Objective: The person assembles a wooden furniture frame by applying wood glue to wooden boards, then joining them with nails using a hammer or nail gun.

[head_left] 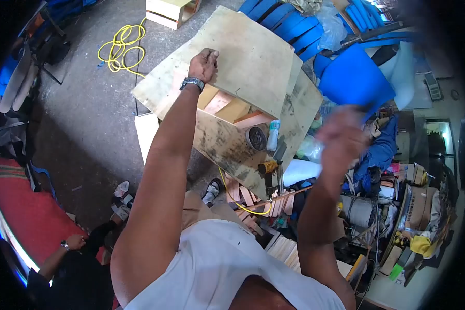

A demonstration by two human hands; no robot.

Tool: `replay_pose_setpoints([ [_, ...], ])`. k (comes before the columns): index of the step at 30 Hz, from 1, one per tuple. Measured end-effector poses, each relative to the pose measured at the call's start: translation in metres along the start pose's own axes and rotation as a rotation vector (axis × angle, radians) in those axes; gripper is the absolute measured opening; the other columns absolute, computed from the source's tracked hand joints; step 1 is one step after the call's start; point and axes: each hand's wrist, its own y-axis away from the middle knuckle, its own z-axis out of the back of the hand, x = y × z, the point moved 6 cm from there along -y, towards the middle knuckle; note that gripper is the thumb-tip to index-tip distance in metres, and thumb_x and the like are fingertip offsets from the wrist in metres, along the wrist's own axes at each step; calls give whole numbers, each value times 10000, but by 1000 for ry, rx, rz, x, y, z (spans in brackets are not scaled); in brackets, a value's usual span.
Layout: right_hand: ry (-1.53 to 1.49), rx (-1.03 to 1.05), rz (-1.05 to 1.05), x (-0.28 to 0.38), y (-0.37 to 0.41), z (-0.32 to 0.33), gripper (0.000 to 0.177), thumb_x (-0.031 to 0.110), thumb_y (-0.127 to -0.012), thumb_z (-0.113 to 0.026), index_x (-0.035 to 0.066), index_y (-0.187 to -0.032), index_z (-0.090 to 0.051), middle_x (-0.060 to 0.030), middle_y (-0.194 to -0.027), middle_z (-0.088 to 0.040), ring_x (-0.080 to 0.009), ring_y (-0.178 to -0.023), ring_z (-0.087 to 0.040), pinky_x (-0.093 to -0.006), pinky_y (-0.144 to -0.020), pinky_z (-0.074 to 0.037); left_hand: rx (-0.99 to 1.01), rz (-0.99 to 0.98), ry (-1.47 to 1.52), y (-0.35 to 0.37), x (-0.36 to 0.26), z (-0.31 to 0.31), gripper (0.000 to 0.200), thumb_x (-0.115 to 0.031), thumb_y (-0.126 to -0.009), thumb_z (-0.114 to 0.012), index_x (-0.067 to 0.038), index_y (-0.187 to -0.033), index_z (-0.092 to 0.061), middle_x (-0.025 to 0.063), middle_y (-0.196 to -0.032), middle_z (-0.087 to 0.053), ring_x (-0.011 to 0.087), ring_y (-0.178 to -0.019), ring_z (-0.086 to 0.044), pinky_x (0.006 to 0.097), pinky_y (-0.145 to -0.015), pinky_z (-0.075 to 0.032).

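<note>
- Left hand (204, 64), upper centre, rests with curled fingers at the plywood panel's (258, 62) edge; cannot tell if gripping.
- Right hand (344, 132), right of centre, well apart, blurred; grip unclear.
- Panel lies upper centre, above the worktable (217, 137).

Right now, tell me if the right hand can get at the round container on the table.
Probably yes: the blurred right hand looks near enough, and nothing covers the container, though a bottle sits beside it.

Two wooden boxes (254, 120), one bottle (274, 135), one round container (248, 141).
</note>
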Motion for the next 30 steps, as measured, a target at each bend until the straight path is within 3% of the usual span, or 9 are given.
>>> replay_pose_setpoints([
  [2, 27, -338, 582, 31, -11, 42, 259, 320, -982, -528, 90, -873, -577, -35, -732, -579, -128, -570, -538, -299, -475, -434, -31, 6, 183, 1, 4, -2, 236, -200, -982, -467, -39, -1065, -619, 44, -798, -574, 117, -671, -528, 324, -598, -552],
  [4, -685, -161, 503, 11, 5, 10, 294, 349, -966, -531, 68, -906, -590, -81, -727, -585, -197, -599, -553, -331, -530, -451, -85, -11, 240, -2, 8, 1, 233, -119, -927, -420, -46, -1028, -618, 24, -768, -533, 110, -660, -516, 318, -589, -539],
  [8, 311, 421, -379, -197, 131, -127, 429, 376, -910, -588, -31, -1037, -635, -251, -771, -624, -429, -746, -608, -469, -727, -482, -41, -10, 297, 3, 9, 3, 222, -114, -905, -425, -44, -1014, -605, 46, -797, -572, 122, -672, -552, 292, -576, -533],
  [12, 374, 217, -171, -112, 48, -66, 331, 314, -941, -575, -16, -934, -605, -213, -701, -592, -392, -632, -563, -442, -658, -468, -23, 63, 224, 1, 11, 3, 248, -103, -886, -480, -36, -1086, -611, 96, -914, -661, 145, -742, -665, 295, -592, -531],
  [15, -337, -191, 213, 1, -12, 13, 356, 335, -941, -558, -17, -971, -598, -205, -734, -600, -395, -664, -571, -446, -695, -475, -25, 52, 222, 4, 1, 3, 360, -54, -842, -540, -53, -1196, -603, 91, -993, -681, 150, -799, -679, 289, -672, -536],
  [18, -899, -200, 529, 30, 0, 14, 383, 356, -941, -541, -19, -1008, -590, -198, -767, -607, -398, -695, -579, -451, -732, -482, -19, -60, 245, 1, 2, 5, 303, -78, -877, -590, -54, -1177, -624, 73, -961, -685, 126, -814, -649, 279, -699, -526],
  [23, 661, 246, 21, -180, 129, -112, 435, 390, -941, -512, -21, -1069, -578, -186, -821, -620, -404, -747, -592, -458, -794, -493, 63, 10, 209, 2, 19, -3, 243, -231, -948, -628, -38, -1083, -685, 31, -864, -684, 103, -810, -598, 276, -772, -501],
  [26, 360, 399, -241, -95, 91, -102, 473, 401, -934, -545, -34, -1121, -557, -202, -835, -631, -377, -752, -609, -445, -767, -493, -66, -189, 223, -7, 18, 2, 269, -260, -939, -639, -45, -1087, -704, 37, -853, -681, 106, -829, -612, 283, -796, -497],
  [30, -538, -11, 24, -28, 37, -40, 393, 452, -969, -472, 66, -931, -528, -64, -695, -518, -232, -627, -538, -407, -602, -460, 25, -12, 234, -8, 25, -6, 214, -223, -901, -684, -82, -1058, -721, 44, -964, -706, 136, -870, -627, 290, -817, -498],
])
